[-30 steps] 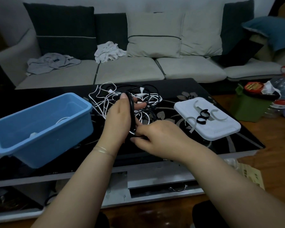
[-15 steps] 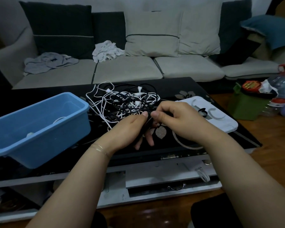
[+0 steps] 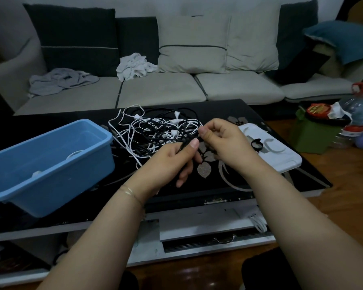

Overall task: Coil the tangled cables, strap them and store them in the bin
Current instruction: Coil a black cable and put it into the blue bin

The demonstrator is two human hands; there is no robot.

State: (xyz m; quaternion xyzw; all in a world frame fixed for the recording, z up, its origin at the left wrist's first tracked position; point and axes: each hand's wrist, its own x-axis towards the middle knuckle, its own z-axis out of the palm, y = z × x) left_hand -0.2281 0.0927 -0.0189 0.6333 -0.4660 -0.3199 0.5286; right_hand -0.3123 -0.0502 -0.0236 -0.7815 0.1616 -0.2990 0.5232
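A tangle of black and white cables (image 3: 157, 130) lies on the black glass table (image 3: 239, 181), behind my hands. My left hand (image 3: 172, 162) grips a black cable (image 3: 183, 146) between thumb and curled fingers. Just to its right, my right hand (image 3: 222, 141) pinches the same black cable with thumb and forefinger. The blue bin (image 3: 50, 164) stands at the left with a white coiled cable (image 3: 74, 153) inside. A white lid (image 3: 281, 158) at the right carries a black strap loop (image 3: 256, 145) and pale straps (image 3: 271, 146).
A grey sofa (image 3: 159, 88) with cushions and crumpled clothes stands behind the table. A green box (image 3: 314, 135), a plastic bottle (image 3: 358, 116) and other items sit on the wooden floor at the right. A drawer with a metal handle (image 3: 223, 240) is below the tabletop.
My hands have lowered the black cable from an upright loop and moved right. My right hand has risen from under the left hand to pinch the cable at its right.
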